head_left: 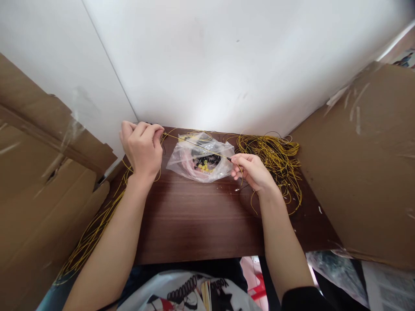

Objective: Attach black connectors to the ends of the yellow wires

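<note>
A thin yellow wire (197, 144) runs taut between my two hands, above a clear plastic bag. My left hand (142, 144), raised at the left, pinches its far end between thumb and fingertips. My right hand (249, 169), lower and to the right, closes on the wire beside a small black piece (229, 159); a short yellow tail hangs below the fingers. The open plastic bag (175, 159) holds small black parts and small yellow parts (204, 167). To its right lies a tangled heap of yellow wires (280, 151).
More yellow wires (94, 233) trail off the table's left side. Cardboard walls stand at the left (42, 194) and right (363, 164), and a white panel (210, 65) closes the back. The dark brown table (197, 220) carries a few tiny scraps.
</note>
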`<state>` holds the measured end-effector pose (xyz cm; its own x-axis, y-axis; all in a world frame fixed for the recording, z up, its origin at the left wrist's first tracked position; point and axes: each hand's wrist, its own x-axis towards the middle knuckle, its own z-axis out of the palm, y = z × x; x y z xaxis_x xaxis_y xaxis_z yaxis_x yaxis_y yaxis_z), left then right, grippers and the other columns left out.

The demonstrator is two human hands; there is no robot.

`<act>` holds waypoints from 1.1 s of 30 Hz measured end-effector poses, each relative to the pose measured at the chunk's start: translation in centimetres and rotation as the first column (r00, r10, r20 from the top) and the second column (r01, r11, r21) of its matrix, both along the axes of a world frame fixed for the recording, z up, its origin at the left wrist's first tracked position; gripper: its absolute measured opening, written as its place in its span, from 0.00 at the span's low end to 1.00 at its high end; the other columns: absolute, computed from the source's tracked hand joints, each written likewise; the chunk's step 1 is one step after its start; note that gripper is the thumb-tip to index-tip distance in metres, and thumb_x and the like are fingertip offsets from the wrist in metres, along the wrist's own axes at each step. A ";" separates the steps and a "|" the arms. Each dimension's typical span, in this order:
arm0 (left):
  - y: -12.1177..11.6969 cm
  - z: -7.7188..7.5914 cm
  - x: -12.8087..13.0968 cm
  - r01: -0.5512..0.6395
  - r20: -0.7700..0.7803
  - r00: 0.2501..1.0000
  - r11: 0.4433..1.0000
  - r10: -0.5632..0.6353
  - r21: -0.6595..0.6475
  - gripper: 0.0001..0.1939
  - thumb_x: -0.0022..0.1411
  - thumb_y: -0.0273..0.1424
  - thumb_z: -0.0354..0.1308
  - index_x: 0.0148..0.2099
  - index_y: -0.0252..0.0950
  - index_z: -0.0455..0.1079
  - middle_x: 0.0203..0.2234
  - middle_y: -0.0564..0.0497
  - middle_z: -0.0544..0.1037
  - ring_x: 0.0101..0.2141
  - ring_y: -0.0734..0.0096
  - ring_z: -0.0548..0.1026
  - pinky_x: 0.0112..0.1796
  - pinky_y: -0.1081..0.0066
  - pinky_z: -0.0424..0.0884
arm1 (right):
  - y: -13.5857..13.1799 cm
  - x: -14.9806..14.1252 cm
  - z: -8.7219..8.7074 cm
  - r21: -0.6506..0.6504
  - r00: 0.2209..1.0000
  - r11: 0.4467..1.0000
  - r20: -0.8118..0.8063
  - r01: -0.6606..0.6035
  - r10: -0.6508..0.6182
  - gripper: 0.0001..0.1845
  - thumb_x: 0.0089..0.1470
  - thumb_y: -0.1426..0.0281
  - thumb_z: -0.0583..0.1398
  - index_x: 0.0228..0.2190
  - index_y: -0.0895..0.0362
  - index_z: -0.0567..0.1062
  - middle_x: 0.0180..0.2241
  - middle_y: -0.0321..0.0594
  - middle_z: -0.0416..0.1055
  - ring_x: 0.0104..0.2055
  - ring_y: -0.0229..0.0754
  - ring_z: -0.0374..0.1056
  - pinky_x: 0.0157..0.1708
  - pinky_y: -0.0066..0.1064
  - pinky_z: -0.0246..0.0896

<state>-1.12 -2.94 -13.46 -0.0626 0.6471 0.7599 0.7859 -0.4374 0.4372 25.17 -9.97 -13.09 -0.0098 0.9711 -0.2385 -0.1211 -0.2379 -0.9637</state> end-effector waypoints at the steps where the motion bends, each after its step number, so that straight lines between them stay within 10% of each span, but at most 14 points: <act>1: 0.0 0.0 0.0 -0.007 0.001 1.000 1.000 0.007 0.010 0.07 0.61 0.32 0.53 0.33 0.39 0.71 0.27 0.47 0.71 0.40 0.54 0.63 0.43 0.53 0.57 | 0.0 0.0 0.0 -0.002 1.000 1.000 0.000 -0.001 0.001 0.08 0.41 0.69 0.63 0.25 0.61 0.72 0.14 0.31 0.63 0.17 0.32 0.65 0.14 0.21 0.60; 8: -1.7 -0.1 2.8 0.063 -0.106 0.993 0.991 -0.050 0.117 0.11 0.61 0.26 0.51 0.44 0.41 0.71 0.42 0.46 0.75 0.46 0.53 0.64 0.45 0.52 0.56 | 0.1 -0.9 -0.6 0.047 1.000 0.999 0.013 -0.001 0.000 0.14 0.41 0.65 0.65 0.30 0.61 0.74 0.17 0.32 0.67 0.19 0.33 0.66 0.15 0.22 0.60; 14: -4.1 -1.1 6.7 0.519 -0.354 0.788 0.853 -0.504 -0.060 0.12 0.62 0.31 0.53 0.48 0.37 0.69 0.40 0.47 0.76 0.44 0.61 0.69 0.44 0.60 0.63 | 0.1 -2.3 -0.9 0.123 0.997 0.989 0.008 -0.078 0.078 0.14 0.41 0.63 0.66 0.30 0.60 0.75 0.19 0.32 0.67 0.19 0.31 0.63 0.15 0.22 0.57; 33: -4.0 -1.3 7.2 0.529 0.309 0.837 0.810 -0.451 -0.251 0.09 0.54 0.24 0.58 0.39 0.36 0.75 0.25 0.54 0.75 0.20 0.78 0.63 0.24 0.74 0.63 | 0.2 -2.2 -1.2 0.368 0.962 0.930 0.260 -0.021 -0.081 0.10 0.45 0.64 0.64 0.28 0.58 0.74 0.22 0.35 0.69 0.24 0.34 0.64 0.27 0.27 0.61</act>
<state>6.06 -6.95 -14.79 0.1860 0.8366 0.5153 0.3664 -0.5456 0.7537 22.98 -9.76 -14.33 0.0353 0.9892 0.1420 0.1500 0.1352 -0.9794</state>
